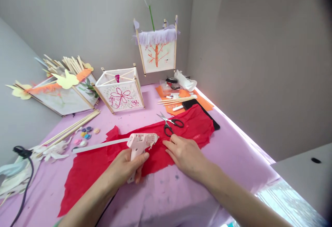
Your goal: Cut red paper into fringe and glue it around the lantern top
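Note:
My left hand (132,163) is wrapped round the handle of a pale pink glue gun (141,140), its nozzle pointing right. A long white glue stick (102,145) sticks out of its back end. Under the gun, a sheet of red crepe-like material (89,175) stretches across the table. My right hand (185,152) rests on this red sheet just right of the nozzle, fingers partly spread and holding nothing that I can see. Scissors with black handles (168,127) lie partly opened on the sheet, just beyond my right fingertips.
Lanterns with painted sides stand at the back: one with a flower (120,97), one full of sticks (62,97). Another lantern (158,52) hangs by the wall. A black tablet-like slab (215,125) lies partly under the sheet. A black cable (31,175) runs at left.

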Motion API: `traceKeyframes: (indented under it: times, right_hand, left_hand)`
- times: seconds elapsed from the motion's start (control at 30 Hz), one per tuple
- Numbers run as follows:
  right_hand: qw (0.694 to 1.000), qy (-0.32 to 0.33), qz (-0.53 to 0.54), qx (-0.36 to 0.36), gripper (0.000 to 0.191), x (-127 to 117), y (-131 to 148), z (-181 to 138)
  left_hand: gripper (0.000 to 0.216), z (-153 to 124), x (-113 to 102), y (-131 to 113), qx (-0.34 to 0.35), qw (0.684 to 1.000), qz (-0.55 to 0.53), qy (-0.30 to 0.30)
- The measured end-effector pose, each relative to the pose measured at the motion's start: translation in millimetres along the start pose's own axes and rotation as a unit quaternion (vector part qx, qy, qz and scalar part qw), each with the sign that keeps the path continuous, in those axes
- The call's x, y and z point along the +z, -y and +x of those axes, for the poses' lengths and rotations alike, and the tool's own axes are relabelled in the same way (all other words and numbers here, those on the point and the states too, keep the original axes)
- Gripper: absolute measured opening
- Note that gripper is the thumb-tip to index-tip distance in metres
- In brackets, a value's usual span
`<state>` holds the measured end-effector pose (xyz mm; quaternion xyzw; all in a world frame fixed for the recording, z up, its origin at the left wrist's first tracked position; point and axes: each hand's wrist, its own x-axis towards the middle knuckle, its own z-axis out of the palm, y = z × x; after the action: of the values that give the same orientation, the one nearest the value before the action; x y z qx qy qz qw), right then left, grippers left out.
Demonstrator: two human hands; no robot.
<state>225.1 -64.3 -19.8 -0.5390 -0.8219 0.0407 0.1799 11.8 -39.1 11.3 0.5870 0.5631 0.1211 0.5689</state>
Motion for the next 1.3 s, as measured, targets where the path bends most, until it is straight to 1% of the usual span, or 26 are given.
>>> traceKeyframes:
  times: [0.1,0.4,0.6,0.9,1.07,1.3]
  right_hand:
    - [1.000,0.004,0.002,0.003,0.022,-1.8,0.2,0.1]
    - [1.000,0.007,0.002,0.005,0.022,-1.7,0.1,-0.1]
    - [1.000,0.001,-0.004,0.003,0.022,-0.6,-0.4,-0.5]
    - [1.000,0.008,-0.001,0.008,0.021,-1.4,0.2,0.3]
    - [1.000,0.009,-0.001,0.006,0.022,-0.4,-0.2,0.3]
    - [1.000,0.008,0.003,0.007,0.022,0.6,-0.7,-0.2]
  left_hand:
    - [0.046,1.7,1.4,0.2,-0.009,1.000,-0.017,0.003]
    - [0.045,2.4,3.0,1.6,-0.015,1.000,-0.020,-0.010]
    - [0.044,1.7,5.1,0.8,-0.015,0.999,-0.028,-0.028]
    - [0.044,2.6,2.9,2.2,-0.009,0.998,-0.050,-0.023]
    - [0.043,2.7,1.4,2.1,-0.017,0.999,-0.037,-0.003]
    - [0.044,4.0,2.1,1.6,-0.018,0.999,-0.028,-0.014]
